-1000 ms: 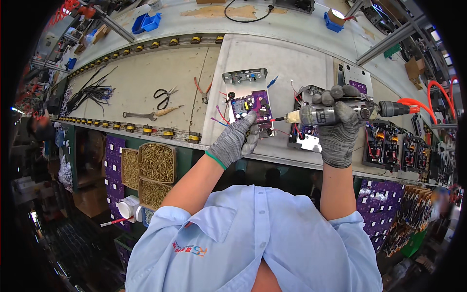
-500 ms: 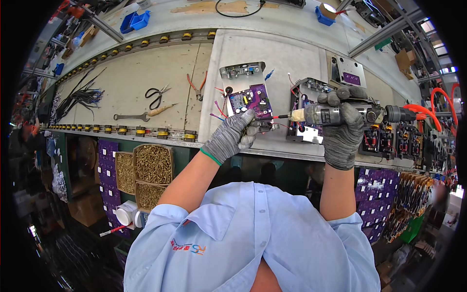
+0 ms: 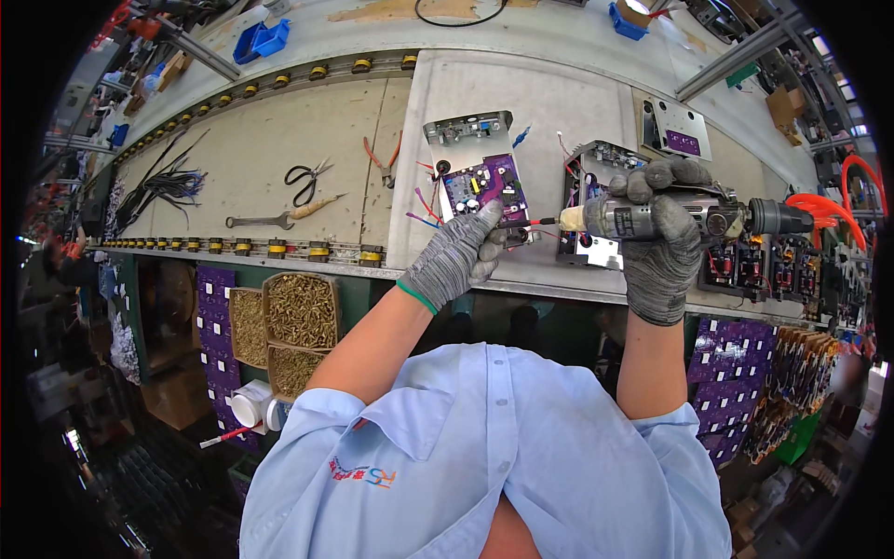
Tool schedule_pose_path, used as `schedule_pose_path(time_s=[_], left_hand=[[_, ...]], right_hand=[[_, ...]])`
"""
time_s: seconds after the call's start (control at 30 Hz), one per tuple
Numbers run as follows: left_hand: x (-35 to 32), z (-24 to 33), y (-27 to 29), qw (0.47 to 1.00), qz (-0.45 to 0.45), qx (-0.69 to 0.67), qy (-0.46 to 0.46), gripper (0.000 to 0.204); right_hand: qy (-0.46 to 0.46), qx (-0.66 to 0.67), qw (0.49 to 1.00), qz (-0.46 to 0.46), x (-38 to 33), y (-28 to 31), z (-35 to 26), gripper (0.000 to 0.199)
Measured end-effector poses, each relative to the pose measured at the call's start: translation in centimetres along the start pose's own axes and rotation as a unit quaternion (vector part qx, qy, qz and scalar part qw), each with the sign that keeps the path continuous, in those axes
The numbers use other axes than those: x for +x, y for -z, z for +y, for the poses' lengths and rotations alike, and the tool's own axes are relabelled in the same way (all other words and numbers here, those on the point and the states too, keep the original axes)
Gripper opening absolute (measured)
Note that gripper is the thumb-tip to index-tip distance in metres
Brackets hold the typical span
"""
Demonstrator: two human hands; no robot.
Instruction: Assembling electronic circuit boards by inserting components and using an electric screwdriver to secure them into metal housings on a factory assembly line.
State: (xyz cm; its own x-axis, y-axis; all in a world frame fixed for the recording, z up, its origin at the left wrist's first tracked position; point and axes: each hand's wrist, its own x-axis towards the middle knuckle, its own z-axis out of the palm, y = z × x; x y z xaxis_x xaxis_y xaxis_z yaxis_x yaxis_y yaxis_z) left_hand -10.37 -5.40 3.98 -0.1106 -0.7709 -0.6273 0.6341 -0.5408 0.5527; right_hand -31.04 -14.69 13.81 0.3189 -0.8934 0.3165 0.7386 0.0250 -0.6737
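Observation:
My left hand (image 3: pixel 463 250), in a grey knit glove, is closed at the near edge of an open metal chassis (image 3: pixel 470 129). A purple circuit board (image 3: pixel 498 184) with small components lies in this chassis, and loose coloured wires stick out at its left. My right hand (image 3: pixel 663 250), gloved alike, grips an air screwdriver (image 3: pixel 601 220) held level. Its dark bit with a red sleeve (image 3: pixel 538 222) points left and reaches the fingertips of my left hand. Those fingers hide the bit's tip. Partly behind the screwdriver stands a second open chassis (image 3: pixel 601 156).
Pliers (image 3: pixel 384 163), scissors (image 3: pixel 305 184), a wrench (image 3: pixel 261 222) and a bundle of black wires (image 3: pixel 168 186) lie left. A metal panel (image 3: pixel 675 129) rests at the back right. Boxes of brass screws (image 3: pixel 303 307) sit below the bench edge. Orange air hose (image 3: pixel 843 210) trails right.
The whole view has shifted slightly, with the bench appearing a little farther right. Both hands keep their holds, and the screwdriver stays level against the near edge of the chassis.

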Motion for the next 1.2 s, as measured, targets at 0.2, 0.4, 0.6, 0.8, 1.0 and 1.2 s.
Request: schedule_pose_path(time_s=[0.2, 0.4, 0.6, 0.8, 1.0, 1.2], left_hand=[[4.0, -1.0, 3.2, 0.893, 0.044, 0.314, -0.320, 0.055], [2.8, 2.4, 1.7, 0.541, 0.149, 0.794, -0.235, 0.047], [4.4, 2.8, 2.2, 0.500, 0.099, 0.847, -0.152, 0.050], [5.3, 2.6, 4.4, 0.501, 0.104, 0.840, -0.178, 0.050], [5.1, 3.1, 4.3, 0.501, 0.090, 0.846, -0.158, 0.053], [5.2, 3.2, 4.3, 0.508, 0.083, 0.844, -0.147, 0.051]], right_hand=[[0.025, 0.007, 0.999, 0.043, 0.9, 1.1, -0.7, 0.038], [0.021, -0.018, 0.997, 0.070, 1.0, 1.7, -1.5, 0.037], [0.012, -0.045, 0.997, 0.063, 0.5, 1.5, -0.3, 0.035], [-0.001, -0.094, 0.993, 0.069, 0.2, 1.6, 1.5, 0.036], [-0.027, -0.160, 0.982, 0.092, -0.2, 1.7, 3.6, 0.032], [-0.036, -0.170, 0.982, 0.076, 0.0, 1.7, 5.9, 0.036]])
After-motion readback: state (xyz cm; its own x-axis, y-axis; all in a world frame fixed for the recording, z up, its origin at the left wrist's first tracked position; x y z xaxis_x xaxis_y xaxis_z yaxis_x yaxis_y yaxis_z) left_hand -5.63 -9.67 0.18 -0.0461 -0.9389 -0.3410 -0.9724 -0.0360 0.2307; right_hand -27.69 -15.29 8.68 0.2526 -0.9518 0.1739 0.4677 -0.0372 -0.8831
